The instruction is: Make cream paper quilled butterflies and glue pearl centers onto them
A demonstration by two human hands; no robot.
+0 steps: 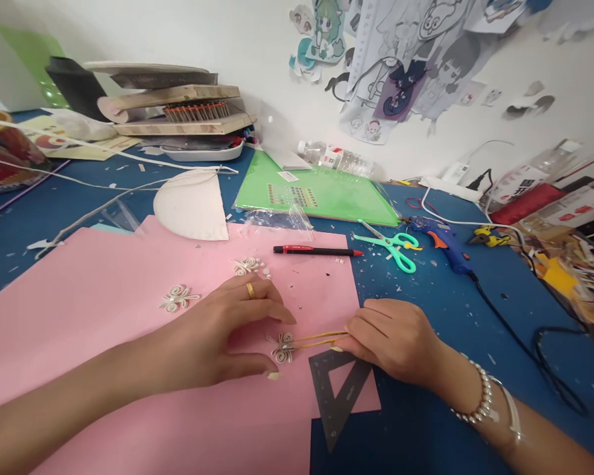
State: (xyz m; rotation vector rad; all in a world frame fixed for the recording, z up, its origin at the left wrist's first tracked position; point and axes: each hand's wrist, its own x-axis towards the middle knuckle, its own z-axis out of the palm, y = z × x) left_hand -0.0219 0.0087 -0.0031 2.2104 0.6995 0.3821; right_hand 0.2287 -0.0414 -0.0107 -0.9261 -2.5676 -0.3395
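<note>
On pink paper (188, 396) lies a small white coiled ornament (282, 348), shaped like a butterfly. My right hand (393, 340) is closed around gold tweezers (319, 339), whose tips reach the middle of that ornament. Whether the tips pinch a bead there is too small to tell. My left hand (228, 330) curves around the ornament's left side, thumb and fingers apart, holding nothing. Two similar coiled ornaments, one left (178, 298) and one behind my left hand (246, 266), rest on the paper. A dark triangle ruler (339, 396) lies below the tweezers.
Behind the hands are a black-and-red pen (317, 251), teal scissors (393, 247) and a blue glue gun (445, 244) with its cord. Farther back lie a green folder (317, 191), a white rounded piece (193, 204) and a plastic bottle (334, 158). Stacked boards (178, 105) stand back left.
</note>
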